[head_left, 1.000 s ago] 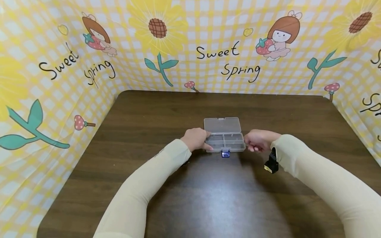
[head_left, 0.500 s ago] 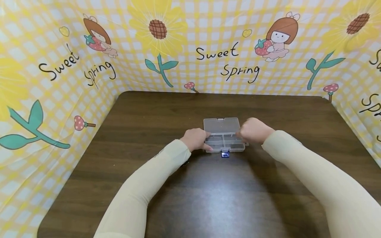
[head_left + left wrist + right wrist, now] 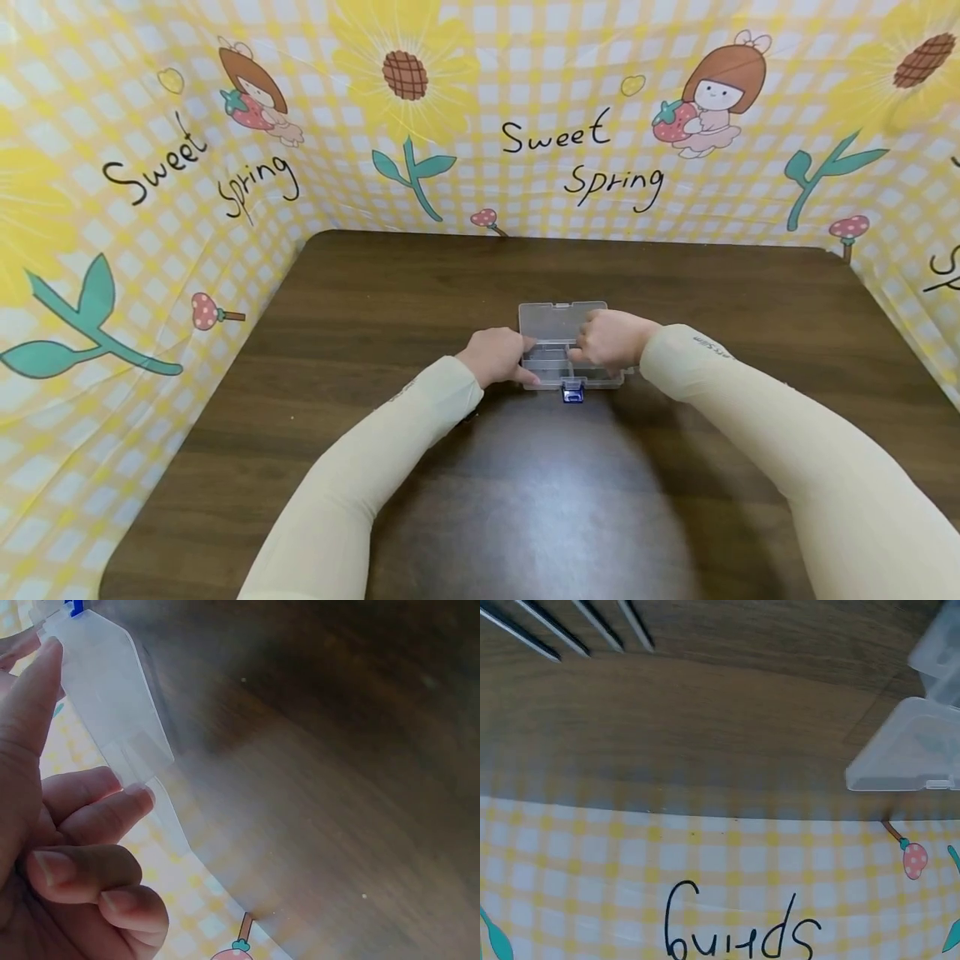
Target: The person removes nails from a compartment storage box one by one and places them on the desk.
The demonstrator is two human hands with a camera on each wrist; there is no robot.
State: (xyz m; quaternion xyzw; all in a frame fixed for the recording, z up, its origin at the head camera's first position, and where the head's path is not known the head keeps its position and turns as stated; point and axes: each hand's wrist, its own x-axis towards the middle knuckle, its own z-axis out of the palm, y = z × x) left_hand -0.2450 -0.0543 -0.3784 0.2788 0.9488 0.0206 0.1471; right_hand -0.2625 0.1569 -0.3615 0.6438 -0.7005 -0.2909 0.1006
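Observation:
A clear plastic compartment box (image 3: 546,375) stands on the table with its lid (image 3: 551,320) folded back and a blue latch (image 3: 572,393) hanging at the front. My left hand (image 3: 497,355) grips its left end, thumb at the front corner and fingers near the hinge. In the left wrist view the left hand (image 3: 82,847) shows its thumb and fingertips against the box's end wall (image 3: 101,675). Over the right compartments, my right hand (image 3: 613,340) bends down with curled fingers, fingertips at the middle divider. I cannot tell whether it pinches anything.
Several thin grey rods (image 3: 604,626) lie side by side on the table in the right wrist view, hidden under the right forearm in the head view. The brown table (image 3: 390,283) meets a yellow checked cloth backdrop (image 3: 442,192) behind and at both sides.
My right hand has moved from beside the box's right end, up and then left, to over its middle. The left hand keeps its grip on the left end.

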